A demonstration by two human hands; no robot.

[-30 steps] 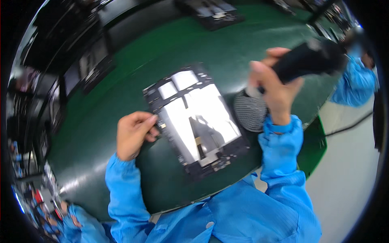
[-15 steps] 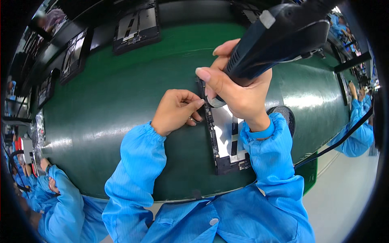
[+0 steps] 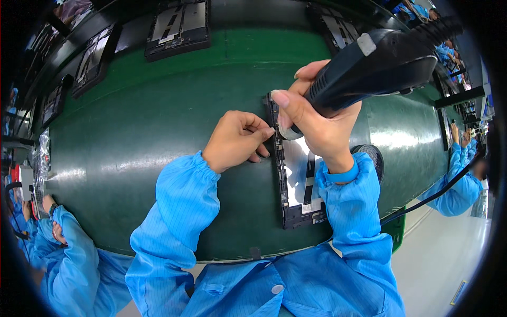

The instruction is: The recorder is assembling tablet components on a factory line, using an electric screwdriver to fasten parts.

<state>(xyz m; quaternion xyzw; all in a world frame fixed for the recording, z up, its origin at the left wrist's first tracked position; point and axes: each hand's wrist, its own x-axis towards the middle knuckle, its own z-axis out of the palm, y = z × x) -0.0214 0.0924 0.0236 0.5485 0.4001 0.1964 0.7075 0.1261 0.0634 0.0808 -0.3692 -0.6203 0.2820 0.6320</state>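
An opened tablet-like device (image 3: 297, 182), with a black frame and a silver inner panel, lies on the green work surface in front of me. My right hand (image 3: 327, 127) is wrapped round a black hand-held tool (image 3: 372, 71) with vent slots and a ribbed collar. The tool's lower end is down over the upper part of the device, mostly covered by my fingers. At the device's left edge, my left hand (image 3: 235, 138) has thumb and forefinger pinched together. Whatever they hold, if anything, is too small to make out.
Similar opened devices (image 3: 179, 29) stand along the dark rack at the far side. A round black mesh-topped object (image 3: 371, 157) sits beside my right wrist. A black cable (image 3: 449, 185) runs at the right. People in blue sleeves (image 3: 71, 238) sit on both sides.
Both hands and the device appear slightly further right in the picture, as the whole view has shifted a little. The grip on the tool and the left pinch look the same.
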